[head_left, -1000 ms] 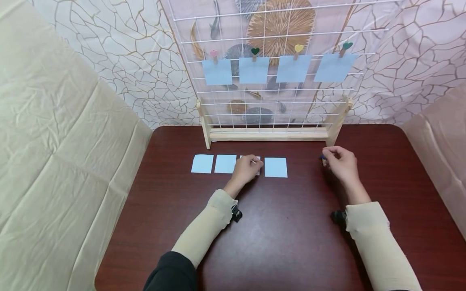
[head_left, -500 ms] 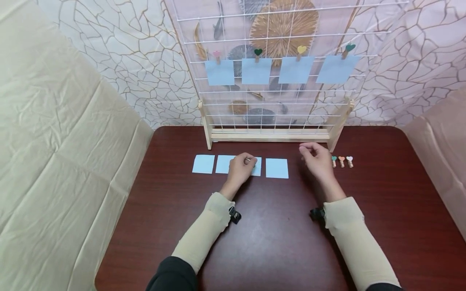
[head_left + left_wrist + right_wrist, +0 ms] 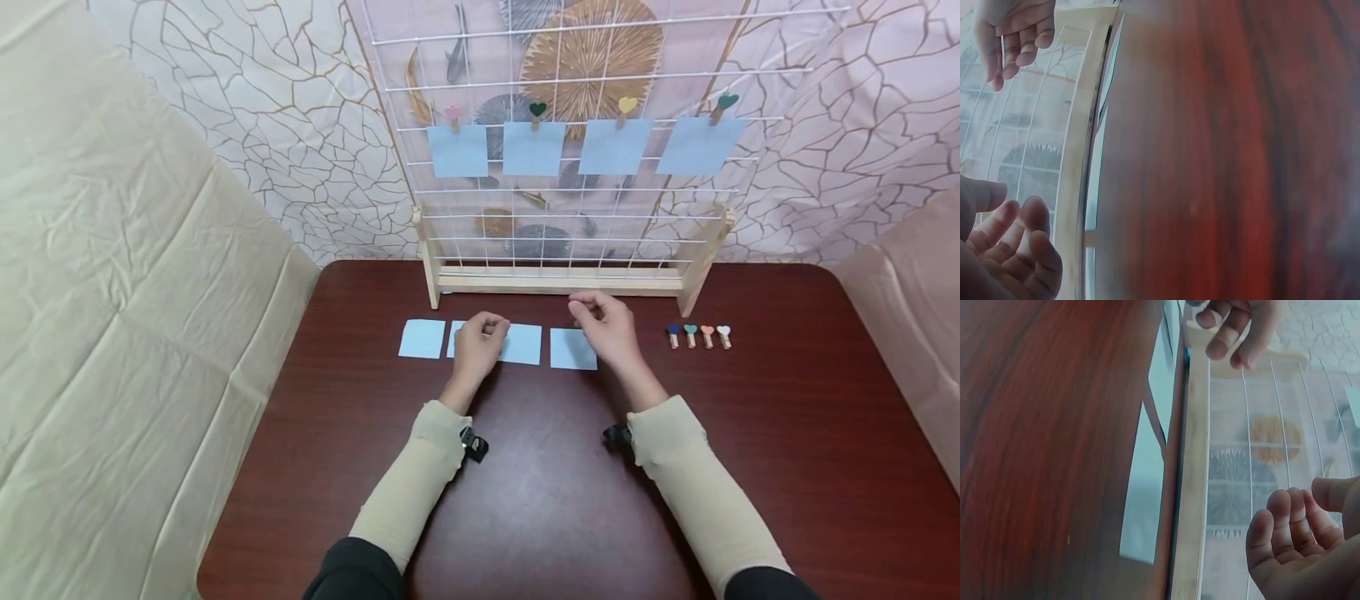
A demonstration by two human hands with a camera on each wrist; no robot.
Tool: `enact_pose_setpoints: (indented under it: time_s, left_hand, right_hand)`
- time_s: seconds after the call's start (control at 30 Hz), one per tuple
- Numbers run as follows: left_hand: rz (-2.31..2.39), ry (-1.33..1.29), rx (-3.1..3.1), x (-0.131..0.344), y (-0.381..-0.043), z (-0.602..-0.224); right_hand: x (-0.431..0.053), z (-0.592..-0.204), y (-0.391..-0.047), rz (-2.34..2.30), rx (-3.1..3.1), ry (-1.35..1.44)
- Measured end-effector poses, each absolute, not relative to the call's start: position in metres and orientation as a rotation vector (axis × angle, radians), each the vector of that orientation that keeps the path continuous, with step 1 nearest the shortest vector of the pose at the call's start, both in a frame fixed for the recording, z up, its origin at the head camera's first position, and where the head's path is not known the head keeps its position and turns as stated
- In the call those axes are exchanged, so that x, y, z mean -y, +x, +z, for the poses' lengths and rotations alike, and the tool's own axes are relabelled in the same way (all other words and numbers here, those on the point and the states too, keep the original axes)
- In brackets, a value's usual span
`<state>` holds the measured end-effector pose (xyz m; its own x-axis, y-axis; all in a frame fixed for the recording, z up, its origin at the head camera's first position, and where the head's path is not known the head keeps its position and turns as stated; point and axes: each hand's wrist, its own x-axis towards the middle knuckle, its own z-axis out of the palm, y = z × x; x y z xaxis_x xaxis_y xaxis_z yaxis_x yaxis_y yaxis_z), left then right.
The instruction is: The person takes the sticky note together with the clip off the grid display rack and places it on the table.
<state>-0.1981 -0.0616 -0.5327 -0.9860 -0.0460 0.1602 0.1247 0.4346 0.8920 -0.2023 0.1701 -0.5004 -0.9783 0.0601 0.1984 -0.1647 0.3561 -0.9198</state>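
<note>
My left hand (image 3: pixel 477 343) hovers over a row of pale blue paper squares, hiding most of the second square (image 3: pixel 452 330) and part of the third (image 3: pixel 522 344). Its fingers are loosely bent, thumb apart from them, with nothing between, as the left wrist view shows the same hand (image 3: pixel 1010 250). Over the fourth square (image 3: pixel 573 351) is my right hand (image 3: pixel 609 333), covering its upper right corner. In the right wrist view that hand (image 3: pixel 1304 544) is relaxed and holds nothing. The first square (image 3: pixel 422 339) lies uncovered at the row's left end.
Behind the row stands a white wire grid (image 3: pixel 570 242) on a wooden stand (image 3: pixel 562 283). Several blue sheets (image 3: pixel 533 150) hang there from heart-topped clothespins. Small clothespins lie lined up at right: blue (image 3: pixel 673 335), green (image 3: pixel 691 335), orange (image 3: pixel 707 335) and white (image 3: pixel 723 335).
My right hand has left the blue clothespin and travelled left to the fourth square, uncovering the clothespin row. My left hand has shifted slightly left, exposing more of the third square.
</note>
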Motion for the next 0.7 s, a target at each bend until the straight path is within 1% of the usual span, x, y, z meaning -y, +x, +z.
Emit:
enact_pose_setpoints:
  time_s: [0.23,0.43,0.7]
  left_hand:
    - [-1.639,-0.047,2.483,0.078,-0.201,-0.533]
    - [-1.633,-0.014,2.447,0.09,-0.211,-0.531]
    - [-1.639,0.003,2.365,0.102,-0.228,-0.509]
  right_hand:
    - [-0.148,-0.494,-0.205,1.683,2.439,0.181]
    - [-0.129,-0.479,-0.211,1.661,2.457,0.258]
    - [-0.11,-0.45,-0.225,1.589,2.504,0.357]
